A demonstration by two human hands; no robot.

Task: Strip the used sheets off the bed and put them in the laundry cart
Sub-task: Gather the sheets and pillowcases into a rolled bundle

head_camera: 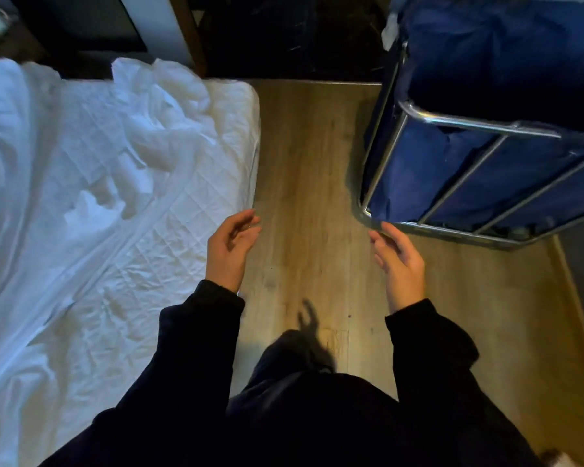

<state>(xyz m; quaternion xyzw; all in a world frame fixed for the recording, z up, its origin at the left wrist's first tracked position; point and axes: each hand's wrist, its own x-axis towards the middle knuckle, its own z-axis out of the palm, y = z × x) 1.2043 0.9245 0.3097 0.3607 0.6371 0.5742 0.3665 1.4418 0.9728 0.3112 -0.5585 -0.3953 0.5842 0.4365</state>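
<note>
A rumpled white sheet (64, 183) lies bunched across the bed on the left, over a quilted white mattress pad (189, 210). The laundry cart (486, 126), a chrome frame with a dark blue bag, stands at the upper right. My left hand (231, 247) hovers at the bed's right edge, fingers loosely curled, holding nothing. Over the floor, just below the cart's lower corner, my right hand (400, 261) is held palm inward with relaxed fingers, also empty. Both arms wear black sleeves.
A strip of wood floor (311, 183) runs between bed and cart. Dark furniture and a white panel (152, 25) stand beyond the bed's far end. A wall edge or baseboard (573, 291) runs along the right.
</note>
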